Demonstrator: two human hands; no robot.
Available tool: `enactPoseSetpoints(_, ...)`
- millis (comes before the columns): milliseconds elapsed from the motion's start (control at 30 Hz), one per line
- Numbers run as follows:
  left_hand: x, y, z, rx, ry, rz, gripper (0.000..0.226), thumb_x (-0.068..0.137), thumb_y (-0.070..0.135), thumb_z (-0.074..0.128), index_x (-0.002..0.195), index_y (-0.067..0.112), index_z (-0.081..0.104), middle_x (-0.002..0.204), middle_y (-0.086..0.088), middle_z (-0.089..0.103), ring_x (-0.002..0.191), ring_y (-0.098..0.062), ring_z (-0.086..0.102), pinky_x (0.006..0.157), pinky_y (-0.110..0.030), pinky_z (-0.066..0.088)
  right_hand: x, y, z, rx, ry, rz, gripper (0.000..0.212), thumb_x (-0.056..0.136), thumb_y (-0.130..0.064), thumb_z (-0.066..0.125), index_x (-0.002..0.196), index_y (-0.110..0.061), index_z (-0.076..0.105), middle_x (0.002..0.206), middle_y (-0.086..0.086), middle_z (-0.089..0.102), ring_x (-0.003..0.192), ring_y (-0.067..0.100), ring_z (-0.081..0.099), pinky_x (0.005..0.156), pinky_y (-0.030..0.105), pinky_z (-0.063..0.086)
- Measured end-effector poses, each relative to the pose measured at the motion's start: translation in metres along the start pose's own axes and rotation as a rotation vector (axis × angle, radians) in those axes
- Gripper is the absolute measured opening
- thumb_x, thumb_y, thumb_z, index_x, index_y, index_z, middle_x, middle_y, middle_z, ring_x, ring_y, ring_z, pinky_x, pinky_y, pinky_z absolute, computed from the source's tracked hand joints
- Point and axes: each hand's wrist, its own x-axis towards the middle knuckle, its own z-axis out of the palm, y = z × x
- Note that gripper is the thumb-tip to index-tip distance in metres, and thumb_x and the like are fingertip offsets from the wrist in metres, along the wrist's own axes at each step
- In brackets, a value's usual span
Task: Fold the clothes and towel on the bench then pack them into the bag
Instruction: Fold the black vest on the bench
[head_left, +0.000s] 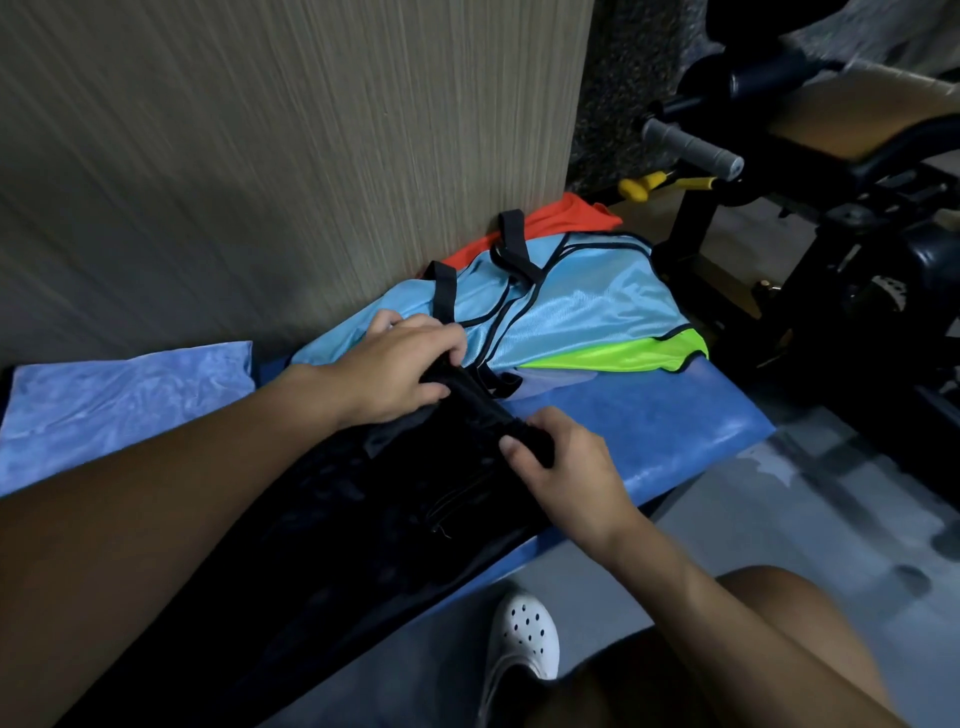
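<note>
On the blue bench (649, 415), close against the wall, a black bag (363, 519) (judged a bag from its zip and webbing) lies with its body running from the hands down towards the lower left, under the left forearm. Both hands hold its bunched upper edge. The left hand (400, 364) has its fingers curled over the far end of that edge, and the right hand (561, 462) pinches the near end with the thumb on top. The gripped edge therefore runs as a short diagonal from upper left to lower right between them. The unfolded clothes lie just past that edge, up and to the right. A light-blue bib (571, 306) is on top, a green bib (623, 353) shows under its near corner, and an orange garment (566, 213) sits behind by the wall. Two black straps (511, 234) cross the light-blue bib; whether they belong to the bag cannot be told. The left hand is the nearer one to this pile, with its knuckles just beside the light-blue cloth, while the right hand sits towards the bench's front edge. The blue towel (119, 405) lies flat on the other side, left of the left arm and well apart from the pile. Nothing looks folded yet, so the next reach is probably forward and rightward.
</note>
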Motion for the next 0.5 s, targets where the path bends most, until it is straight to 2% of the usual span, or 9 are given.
enactPoseSetpoints(67, 0.000, -0.002, -0.003, -0.025, 0.012, -0.022, 0.032, 0.083, 0.024, 0.076, 0.107, 0.034, 0.056, 0.103, 0.018, 0.055, 0.108, -0.003, 0.045, 0.101, -0.031, 0.021, -0.002, -0.001, -0.002, 0.055, 0.008, 0.003, 0.028, 0.095, -0.045, 0.054, 0.093, -0.017, 0.060, 0.081, 0.004, 0.068, 0.085, 0.027, 0.063, 0.080, 0.043, 0.049)
enactPoseSetpoints(133, 0.002, -0.004, -0.006, -0.016, 0.002, -0.022, 0.023, 0.084, 0.024, 0.075, 0.101, 0.033, 0.064, 0.099, 0.017, 0.056, 0.107, -0.006, 0.046, 0.097, -0.030, 0.020, -0.002, -0.002, -0.004, 0.071, 0.015, 0.007, 0.027, 0.097, -0.041, 0.052, 0.095, -0.016, 0.061, 0.081, 0.005, 0.068, 0.083, 0.024, 0.063, 0.077, 0.039, 0.050)
enactPoseSetpoints(233, 0.004, -0.008, -0.008, -0.035, -0.009, -0.038, 0.018, 0.085, 0.025, 0.074, 0.089, 0.035, 0.060, 0.097, 0.016, 0.057, 0.105, -0.007, 0.048, 0.098, -0.034, 0.024, -0.004, -0.001, -0.008, 0.076, 0.006, 0.007, 0.016, 0.095, -0.031, 0.058, 0.091, -0.016, 0.061, 0.078, 0.000, 0.065, 0.076, 0.017, 0.060, 0.066, 0.024, 0.045)
enactPoseSetpoints(333, 0.005, -0.012, -0.010, -0.042, -0.021, -0.086, 0.019, 0.086, 0.026, 0.073, 0.084, 0.035, 0.056, 0.095, 0.016, 0.060, 0.105, -0.005, 0.049, 0.100, -0.035, 0.022, -0.004, 0.001, -0.013, 0.043, 0.005, 0.031, 0.014, 0.094, -0.027, 0.060, 0.084, -0.017, 0.057, 0.072, -0.004, 0.061, 0.068, 0.011, 0.055, 0.057, 0.012, 0.040)
enactPoseSetpoints(433, 0.008, -0.016, -0.009, -0.034, -0.033, -0.133, 0.016, 0.088, 0.030, 0.071, 0.087, 0.035, 0.056, 0.097, 0.011, 0.063, 0.106, -0.007, 0.050, 0.101, -0.033, 0.020, -0.003, 0.004, -0.017, 0.015, -0.002, 0.073, 0.017, 0.092, -0.029, 0.060, 0.080, -0.019, 0.053, 0.070, -0.006, 0.057, 0.067, 0.011, 0.053, 0.054, 0.010, 0.038)
enactPoseSetpoints(500, 0.009, -0.015, -0.008, -0.042, -0.045, -0.149, 0.014, 0.089, 0.030, 0.069, 0.094, 0.035, 0.057, 0.100, 0.011, 0.064, 0.105, -0.007, 0.051, 0.104, -0.034, 0.020, -0.003, 0.001, -0.016, 0.022, -0.008, 0.082, 0.016, 0.092, -0.034, 0.061, 0.088, -0.020, 0.055, 0.078, -0.006, 0.060, 0.076, 0.014, 0.056, 0.057, 0.013, 0.039)
